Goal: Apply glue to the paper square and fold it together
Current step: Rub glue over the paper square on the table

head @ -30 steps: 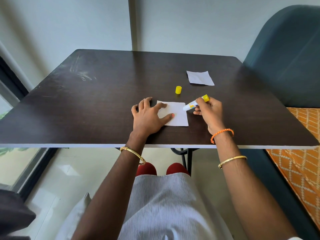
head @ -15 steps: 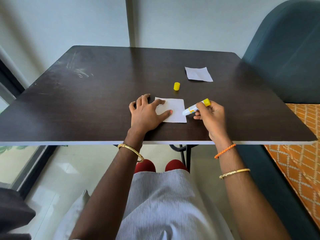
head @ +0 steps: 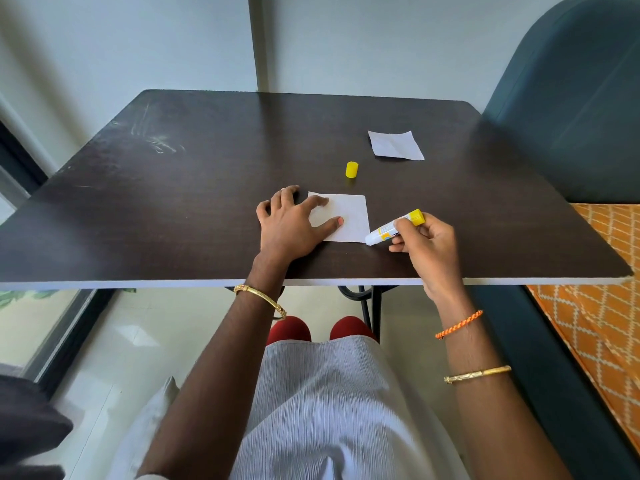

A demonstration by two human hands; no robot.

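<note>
A white paper square (head: 349,216) lies flat near the front of the dark table (head: 194,174). My left hand (head: 291,223) rests on its left part, thumb and forefinger spread straight and pressing the sheet down. My right hand (head: 426,247) grips a white glue stick (head: 393,227) with a yellow end. The stick slants down to the left, and its tip meets the paper's near right corner. The stick's yellow cap (head: 352,169) stands alone on the table behind the paper.
A second white paper piece (head: 394,144), creased, lies at the back right of the table. A dark teal chair (head: 568,109) stands close to the right edge, over an orange patterned cushion (head: 609,306). The table's front edge runs just below my wrists.
My right hand has drawn the glue stick down along the paper's right edge, from the far right corner to the near right corner. My left hand has stayed pressing the sheet.
</note>
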